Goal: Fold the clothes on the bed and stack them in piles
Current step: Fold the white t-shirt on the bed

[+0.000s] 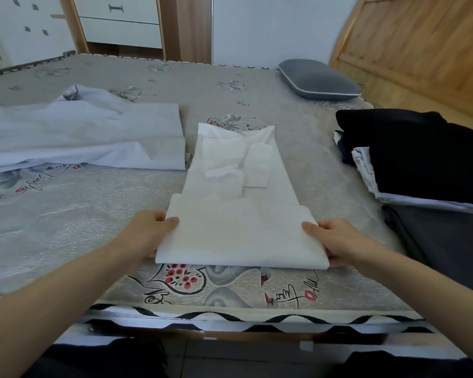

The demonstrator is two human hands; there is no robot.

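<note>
Main risk as I see it: if I lift the near fold of the white shirt [238,214] unevenly, the folded sleeves on top could slide out and the sides splay, esp. since the cloth looks thin & limp. It could also drag off the mattress [93,227] edge, which is close.

Left hand [148,233] grips the shirt's left near corner, thumb on top, fingers tucked under. Right hand [336,241] mirrors it on the right corner, thumb over, fingers under. Both forearms reach in low.

Shirt lies mid-bed, between the light blue garment [79,135] and the dark folded pile [421,156].
</note>
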